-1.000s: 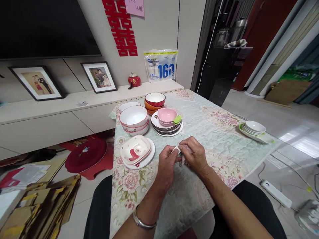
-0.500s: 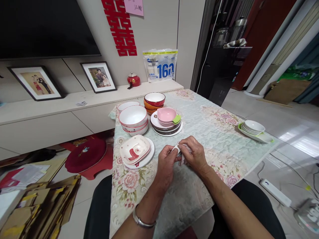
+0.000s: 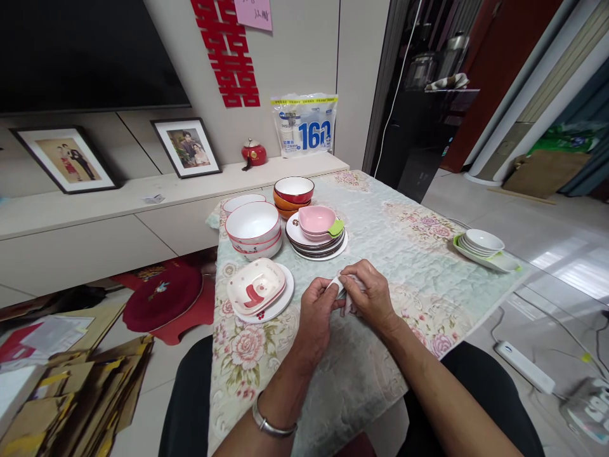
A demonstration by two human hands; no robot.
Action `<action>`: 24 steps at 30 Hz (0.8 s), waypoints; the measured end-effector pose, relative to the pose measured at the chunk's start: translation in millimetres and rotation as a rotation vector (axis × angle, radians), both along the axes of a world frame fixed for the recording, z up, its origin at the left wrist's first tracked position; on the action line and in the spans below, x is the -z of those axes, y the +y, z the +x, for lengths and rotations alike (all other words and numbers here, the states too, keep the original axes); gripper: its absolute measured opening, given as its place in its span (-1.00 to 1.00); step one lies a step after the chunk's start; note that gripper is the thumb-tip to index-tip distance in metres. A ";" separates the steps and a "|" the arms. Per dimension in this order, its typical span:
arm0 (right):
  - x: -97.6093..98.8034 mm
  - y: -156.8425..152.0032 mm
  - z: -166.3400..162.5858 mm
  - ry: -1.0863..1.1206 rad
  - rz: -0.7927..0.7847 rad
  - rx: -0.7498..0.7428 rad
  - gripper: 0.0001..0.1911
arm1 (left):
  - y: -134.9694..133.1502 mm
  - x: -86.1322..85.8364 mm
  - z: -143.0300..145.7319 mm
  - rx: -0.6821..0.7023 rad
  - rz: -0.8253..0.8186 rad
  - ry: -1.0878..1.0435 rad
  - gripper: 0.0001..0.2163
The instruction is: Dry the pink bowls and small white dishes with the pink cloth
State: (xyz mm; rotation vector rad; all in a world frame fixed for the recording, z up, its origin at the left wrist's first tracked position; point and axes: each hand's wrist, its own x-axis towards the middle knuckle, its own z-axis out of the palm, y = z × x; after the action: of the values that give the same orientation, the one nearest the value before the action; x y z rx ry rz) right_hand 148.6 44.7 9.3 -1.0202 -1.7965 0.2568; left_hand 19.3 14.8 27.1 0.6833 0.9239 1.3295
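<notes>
My left hand (image 3: 316,311) and my right hand (image 3: 373,292) meet over the near middle of the table. Both are closed. Crumpled pale cloth (image 3: 351,307) shows under the fingers of my right hand. Between the two hands a small white item (image 3: 335,282) sticks out, pinched by my left thumb and fingers; its kind is mostly hidden. Left of my hands, a squarish white bowl (image 3: 257,284) with a red pattern rests on a white plate (image 3: 284,306). Beyond them is a pink bowl (image 3: 316,219) with a green handle, atop stacked plates (image 3: 309,254).
White red-rimmed bowls (image 3: 254,223) and a red bowl over orange ones (image 3: 294,190) are stacked at the back left. Small white dishes (image 3: 483,241) sit on a green-edged tray at the right edge. A floral tablecloth (image 3: 247,355) covers the table.
The view has shifted very slightly. Both hands stay in nearly the same place, with a little more of the white item showing between them.
</notes>
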 end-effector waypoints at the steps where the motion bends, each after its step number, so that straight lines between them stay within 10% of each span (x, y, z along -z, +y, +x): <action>1: 0.0 -0.4 -0.2 -0.010 0.004 -0.002 -0.93 | 0.0 0.4 -0.2 0.004 0.003 -0.001 -0.79; 24: -1.7 -0.7 -1.1 0.008 0.011 0.010 -0.93 | -0.9 -1.2 -0.1 -0.036 -0.016 -0.028 -0.77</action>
State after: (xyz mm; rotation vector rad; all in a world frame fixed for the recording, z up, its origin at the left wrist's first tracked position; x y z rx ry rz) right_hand 147.5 44.0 11.1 -1.0188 -1.7840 0.2443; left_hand 19.2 13.9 28.2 0.6370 0.9267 1.3590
